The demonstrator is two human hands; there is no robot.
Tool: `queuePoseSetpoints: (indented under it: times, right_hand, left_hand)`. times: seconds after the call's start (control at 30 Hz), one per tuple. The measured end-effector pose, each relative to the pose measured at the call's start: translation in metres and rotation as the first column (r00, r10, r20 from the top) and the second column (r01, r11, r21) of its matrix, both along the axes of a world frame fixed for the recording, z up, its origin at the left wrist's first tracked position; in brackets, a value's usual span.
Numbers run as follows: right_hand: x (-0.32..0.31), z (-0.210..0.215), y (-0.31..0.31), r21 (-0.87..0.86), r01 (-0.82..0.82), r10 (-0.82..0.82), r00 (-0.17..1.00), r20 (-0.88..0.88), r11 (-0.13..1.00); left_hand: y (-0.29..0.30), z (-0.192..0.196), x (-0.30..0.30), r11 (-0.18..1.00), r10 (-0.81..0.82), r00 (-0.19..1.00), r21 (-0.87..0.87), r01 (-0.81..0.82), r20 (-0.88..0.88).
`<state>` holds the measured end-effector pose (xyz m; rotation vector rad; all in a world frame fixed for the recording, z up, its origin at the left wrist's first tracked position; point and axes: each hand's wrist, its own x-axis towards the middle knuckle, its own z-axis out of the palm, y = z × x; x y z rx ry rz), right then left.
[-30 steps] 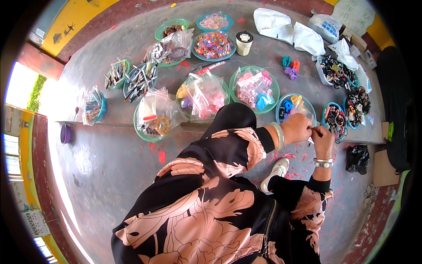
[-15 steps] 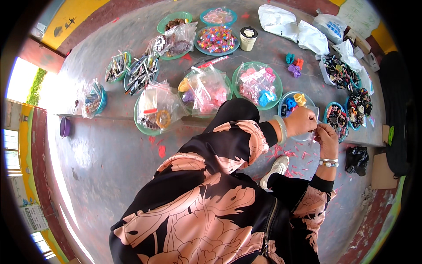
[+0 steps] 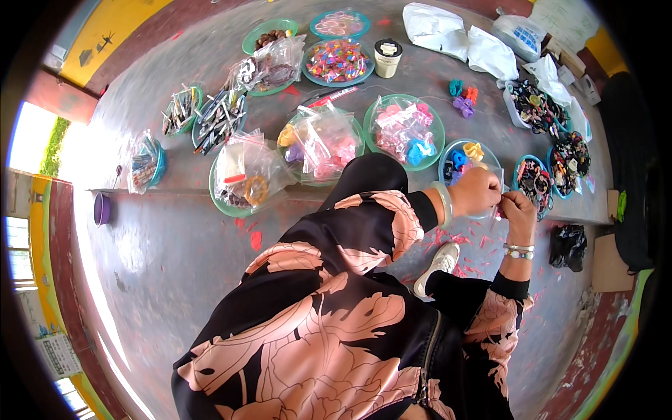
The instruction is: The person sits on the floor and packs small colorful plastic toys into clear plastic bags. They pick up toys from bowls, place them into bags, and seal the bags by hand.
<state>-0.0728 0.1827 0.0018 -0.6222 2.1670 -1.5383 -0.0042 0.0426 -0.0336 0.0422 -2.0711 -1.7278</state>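
My left hand (image 3: pixel 477 190) and my right hand (image 3: pixel 519 212) are close together above the near right edge of the raised platform. Between them is a small clear plastic bag (image 3: pixel 498 176), pinched in the left fingers. The right fingers are closed at the bag's side; a tiny dark reddish bit shows by their tips, too small to name. Just beyond the left hand, partly covered by it, is a clear bowl (image 3: pixel 444 165) holding yellow, blue and black scrunchies or hair clips. To the right stands a blue basket (image 3: pixel 518 183) of dark hair ties.
Green bowls of bagged pink items (image 3: pixel 406 133) and other bagged hair accessories (image 3: pixel 245 175) line the platform edge. Beyond are pens (image 3: pixel 220 119), colourful bits (image 3: pixel 338 61), a lidded cup (image 3: pixel 387 58) and white bags (image 3: pixel 434 31). A black bag (image 3: pixel 568 246) lies at right.
The view has shifted slightly. My right fingers have curled in more against the bag's side, and my left hand stays at the bag.
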Motion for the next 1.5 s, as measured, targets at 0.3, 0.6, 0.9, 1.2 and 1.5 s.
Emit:
queuePoseSetpoints:
  times: [0.3, 0.6, 0.9, 1.2, 1.5]
  right_hand:
    - [-0.003, 0.005, 0.000, -0.283, 0.092, 0.034, 0.911, 0.412, 0.955]
    - [-0.004, 0.010, 0.005, -0.251, 0.054, 0.025, 0.953, 0.302, 0.966]
    - [0.002, 0.004, -0.002, -0.045, 0.015, -0.022, 0.984, -0.175, 0.999]
    - [0.003, 0.001, -0.003, 0.052, 0.079, -0.064, 0.968, -0.242, 0.996]
    - [-0.007, -0.006, 0.003, -0.159, 0.059, -0.039, 0.991, 0.128, 0.985]
  left_hand:
    - [-0.013, 0.013, 0.005, 0.573, -0.386, 0.921, 0.793, 0.207, 0.039]
    - [-0.009, 0.019, 0.003, 0.600, -0.415, 0.908, 0.768, 0.224, 0.059]
    - [-0.009, 0.016, 0.004, 0.652, -0.375, 0.919, 0.739, 0.171, 0.118]
    - [-0.006, 0.006, 0.000, 0.896, -0.229, 0.965, 0.417, 0.156, 0.130]
    - [-0.009, 0.012, 0.003, 0.787, -0.354, 0.923, 0.581, 0.208, 0.149]
